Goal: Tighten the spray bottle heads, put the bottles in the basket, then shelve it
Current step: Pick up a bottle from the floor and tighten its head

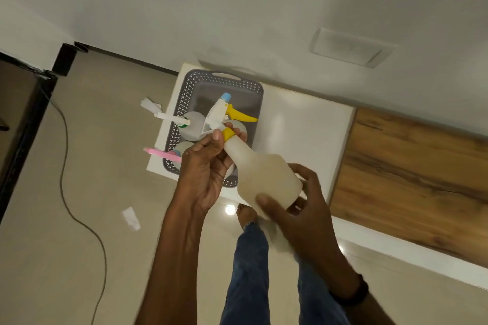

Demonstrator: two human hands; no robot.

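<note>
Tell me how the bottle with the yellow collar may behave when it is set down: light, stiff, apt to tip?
The bottle looks translucent with no liquid showing, so it is probably light. Its body shows no dent under the right hand, so it is likely stiff. The spray head sits on a narrow neck, so it may tip if nudged.

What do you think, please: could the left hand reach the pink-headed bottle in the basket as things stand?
Probably yes, once freed: the left hand pinches the yellow collar of the held bottle, yet the pink-headed bottle lies beside it with nothing between.
</note>
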